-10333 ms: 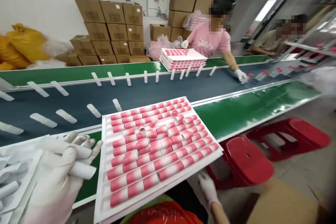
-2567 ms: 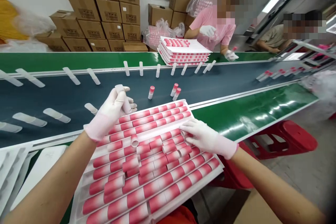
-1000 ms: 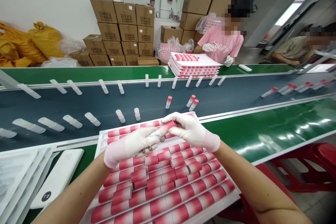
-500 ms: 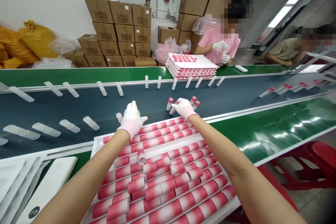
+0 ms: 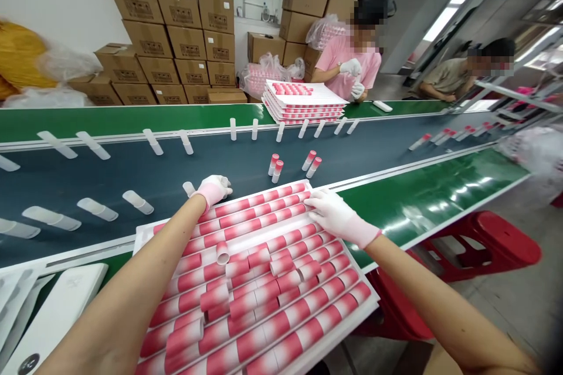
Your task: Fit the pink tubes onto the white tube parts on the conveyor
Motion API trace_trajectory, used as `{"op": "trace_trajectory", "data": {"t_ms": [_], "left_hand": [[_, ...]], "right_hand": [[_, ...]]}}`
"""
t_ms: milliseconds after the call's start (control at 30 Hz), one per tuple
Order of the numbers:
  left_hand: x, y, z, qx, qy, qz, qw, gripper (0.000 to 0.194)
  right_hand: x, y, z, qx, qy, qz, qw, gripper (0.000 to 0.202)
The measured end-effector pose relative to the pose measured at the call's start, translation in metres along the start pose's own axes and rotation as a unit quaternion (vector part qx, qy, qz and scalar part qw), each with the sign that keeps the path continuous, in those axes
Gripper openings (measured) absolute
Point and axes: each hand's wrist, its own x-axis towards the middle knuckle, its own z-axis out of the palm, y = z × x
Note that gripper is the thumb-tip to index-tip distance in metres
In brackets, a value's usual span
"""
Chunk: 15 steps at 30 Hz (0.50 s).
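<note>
Clock: centred on the tray [image 5: 259, 234], twelve pointing away across the belt [image 5: 373, 146].
Sleeves: hollow pink-and-white sleeves [image 5: 223, 253] lie in rows on the tray, more piled loosely towards its middle; one bare channel shows.
Left hand: the gloved left hand [image 5: 217, 188] is at 11 o'clock over the belt, fingers curled downward; whether a tube is under them I cannot tell, since the glove hides it.
White tube: one white tube [image 5: 189, 189] is just beside that wrist, between 10 and 11.
Right hand: the gloved right hand [image 5: 333, 212] is at 1 o'clock, fingers bent together, tips at the ends of the upper rows; any grip on a sleeve is not visible.
Capped tubes: four pink-topped tubes [image 5: 277, 171] stand on the belt between 12 and 1.
Step in hand: seemingly picking up, tube on the left, sleeve on the right.
Next move: calls for a secure fingertip hold on each side, without disturbing the loose sleeves.
Co-worker: a person in a pink shirt [image 5: 349, 61], at 1, beyond the belt.
</note>
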Motion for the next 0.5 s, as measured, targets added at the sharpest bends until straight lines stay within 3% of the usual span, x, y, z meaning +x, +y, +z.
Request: {"op": "trace_trajectory", "data": {"t_ms": [67, 167, 267, 333, 400, 500], "left_hand": [[-0.003, 0.003, -0.002, -0.045, -0.004, 0.017, 0.999, 0.022], [-0.019, 0.012, -0.009, -0.104, 0.032, 0.033, 0.994, 0.033], [-0.054, 0.027, -0.017, -0.187, 0.055, 0.063, 0.979, 0.042], [-0.085, 0.04, -0.018, -0.232, 0.026, 0.078, 0.969, 0.047], [-0.113, 0.052, -0.015, -0.239, -0.028, 0.087, 0.967, 0.044], [-0.141, 0.065, -0.005, -0.182, -0.094, 0.056, 0.977, 0.037]], "right_hand": [[-0.009, 0.002, 0.013, 0.005, 0.014, 0.027, 1.0, 0.031], [-0.006, 0.007, 0.022, 0.02, 0.027, 0.065, 0.997, 0.025], [0.001, 0.007, 0.016, 0.036, 0.031, 0.062, 0.997, 0.015], [0.003, -0.002, 0.006, 0.082, 0.053, 0.059, 0.994, 0.013], [0.006, -0.02, -0.007, 0.206, 0.089, 0.051, 0.973, 0.016], [0.014, -0.055, -0.027, 0.407, 0.108, 0.001, 0.907, 0.028]]}}
